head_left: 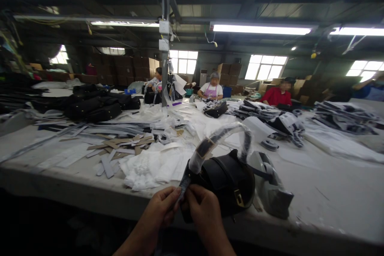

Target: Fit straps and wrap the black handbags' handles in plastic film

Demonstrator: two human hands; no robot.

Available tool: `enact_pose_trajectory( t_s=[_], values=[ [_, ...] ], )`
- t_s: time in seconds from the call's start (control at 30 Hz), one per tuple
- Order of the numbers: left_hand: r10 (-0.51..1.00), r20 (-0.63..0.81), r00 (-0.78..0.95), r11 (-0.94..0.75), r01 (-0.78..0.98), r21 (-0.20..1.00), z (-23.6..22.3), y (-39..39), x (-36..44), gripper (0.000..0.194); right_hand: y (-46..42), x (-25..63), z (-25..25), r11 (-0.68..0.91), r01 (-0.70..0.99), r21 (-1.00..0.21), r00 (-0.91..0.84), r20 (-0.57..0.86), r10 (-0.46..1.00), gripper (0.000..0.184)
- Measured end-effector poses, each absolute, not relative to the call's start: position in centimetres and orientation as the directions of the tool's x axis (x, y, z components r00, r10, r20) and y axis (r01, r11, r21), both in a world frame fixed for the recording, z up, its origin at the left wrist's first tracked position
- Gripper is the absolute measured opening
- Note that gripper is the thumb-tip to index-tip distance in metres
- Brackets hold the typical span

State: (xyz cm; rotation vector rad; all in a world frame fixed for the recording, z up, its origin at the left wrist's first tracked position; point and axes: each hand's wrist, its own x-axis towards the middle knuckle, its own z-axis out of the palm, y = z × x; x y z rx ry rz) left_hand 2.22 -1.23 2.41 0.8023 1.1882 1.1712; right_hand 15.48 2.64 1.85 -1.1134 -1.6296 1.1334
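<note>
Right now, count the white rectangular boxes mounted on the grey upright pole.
2: the upper white box, high on the grey upright pole, and the lower white box, just beneath it. Any behind the pole would be hidden.

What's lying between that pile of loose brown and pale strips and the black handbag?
Crumpled white material lies between the strips and the black handbag, as the head view shows.

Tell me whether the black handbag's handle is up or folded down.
Up: the handle, wrapped in clear plastic, arches above the black handbag, with a gap showing beneath it.
</note>
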Motion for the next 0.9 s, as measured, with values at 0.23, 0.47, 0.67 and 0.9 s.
enact_pose_trajectory(
  t_s=[0.23, 0.47, 0.67, 0.9],
  values=[
    [0.964, -0.265, -0.025, 0.248, -0.27, 0.93, 2.5, -1.4, 2.1, 0.049, 2.5, 14.4, 1.1, 0.218, 0.138, -0.966, -0.22, 0.185, 0.958, 0.028],
    [0.965, -0.255, 0.062, 0.262, -0.287, 0.921, 1.1, -1.0, 1.8, 0.053, 2.8, 13.8, 0.4, 0.193, 0.202, -0.96, -0.224, 0.146, 0.963, 0.025],
    [0.966, -0.259, 0.004, 0.248, -0.298, 0.922, 0.2, -1.0, 1.9, 0.056, 2.8, 14.2, 0.2, 0.225, 0.266, -0.937, -0.257, 0.156, 0.954, 0.026],
    [0.964, -0.265, -0.032, 0.237, -0.355, 0.904, 1.3, -1.4, 2.0, 0.053, 1.5, 15.1, 0.5, -0.229, -0.421, -0.877, -0.508, 0.019, 0.861, 0.038]
  ],
)
